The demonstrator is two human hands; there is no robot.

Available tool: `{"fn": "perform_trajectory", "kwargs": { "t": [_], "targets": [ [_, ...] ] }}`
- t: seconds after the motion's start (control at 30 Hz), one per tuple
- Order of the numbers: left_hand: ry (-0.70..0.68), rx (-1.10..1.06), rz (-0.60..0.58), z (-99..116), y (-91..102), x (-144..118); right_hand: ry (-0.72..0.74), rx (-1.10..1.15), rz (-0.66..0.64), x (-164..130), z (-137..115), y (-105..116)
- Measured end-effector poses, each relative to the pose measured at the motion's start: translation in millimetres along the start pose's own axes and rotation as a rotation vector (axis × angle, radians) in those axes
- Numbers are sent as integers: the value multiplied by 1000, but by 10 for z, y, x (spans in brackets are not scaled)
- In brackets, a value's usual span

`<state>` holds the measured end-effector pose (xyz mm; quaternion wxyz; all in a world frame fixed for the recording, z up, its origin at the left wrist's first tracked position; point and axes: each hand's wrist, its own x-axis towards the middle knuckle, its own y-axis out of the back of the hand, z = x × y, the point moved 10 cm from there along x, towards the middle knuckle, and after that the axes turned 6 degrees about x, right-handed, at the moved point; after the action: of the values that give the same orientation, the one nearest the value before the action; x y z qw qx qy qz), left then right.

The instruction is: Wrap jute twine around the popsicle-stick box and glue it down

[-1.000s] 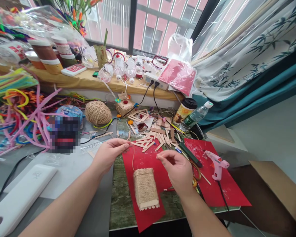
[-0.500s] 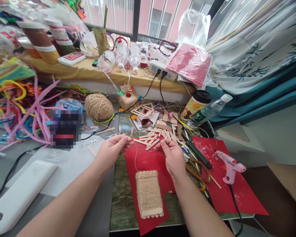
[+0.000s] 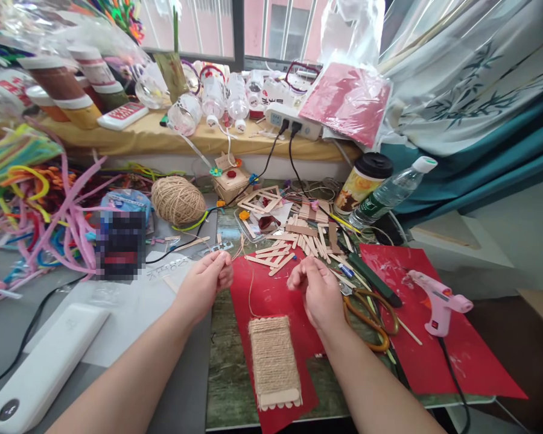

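Observation:
My left hand [image 3: 208, 280] is raised over the left edge of the red paper, its fingers pinched together; whatever they hold, if anything, is too small to make out. Opposite it, my right hand [image 3: 317, 292] is curled with the fingertips drawn in, and its contents are hidden. Between and below them lies a craft-stick panel [image 3: 276, 355] wrapped in twine, bare stick ends showing at its near edge. A loose twine end [image 3: 252, 286] rises from its far left corner. Under the panel is red paper [image 3: 248, 301]. Scissors [image 3: 373, 337] with amber handles rest beside my right wrist.
Craft sticks [image 3: 294, 241] are piled beyond my hands, with a twine ball [image 3: 178, 200] to the left. A pink glue gun [image 3: 438, 301] lies on the right red sheet [image 3: 475, 361]. A cup [image 3: 362, 184] and water bottle [image 3: 393, 193] stand behind. A white device [image 3: 45, 367] lies at left.
My hands have curled in more and sit slightly lower. The view has shifted a little. The twine-wrapped panel still lies on the red paper.

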<state>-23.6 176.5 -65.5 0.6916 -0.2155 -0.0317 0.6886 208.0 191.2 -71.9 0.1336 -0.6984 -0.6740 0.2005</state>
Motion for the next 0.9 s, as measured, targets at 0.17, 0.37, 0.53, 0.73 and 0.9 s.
{"fn": "perform_trajectory", "kwargs": {
  "t": [0.17,0.37,0.53,0.73,0.9],
  "targets": [
    [-42,-7,70,37,109,11,-22,27,-64,-10,50,-93],
    [5,19,55,-29,126,16,6,1,20,42,35,42],
    [1,-39,28,-30,74,7,-48,76,50,56,72,60],
    [53,72,66,-82,96,-22,-87,111,89,0,65,66],
    [27,167,37,-63,48,-44,-108,181,82,2,87,60]
  ]
}}
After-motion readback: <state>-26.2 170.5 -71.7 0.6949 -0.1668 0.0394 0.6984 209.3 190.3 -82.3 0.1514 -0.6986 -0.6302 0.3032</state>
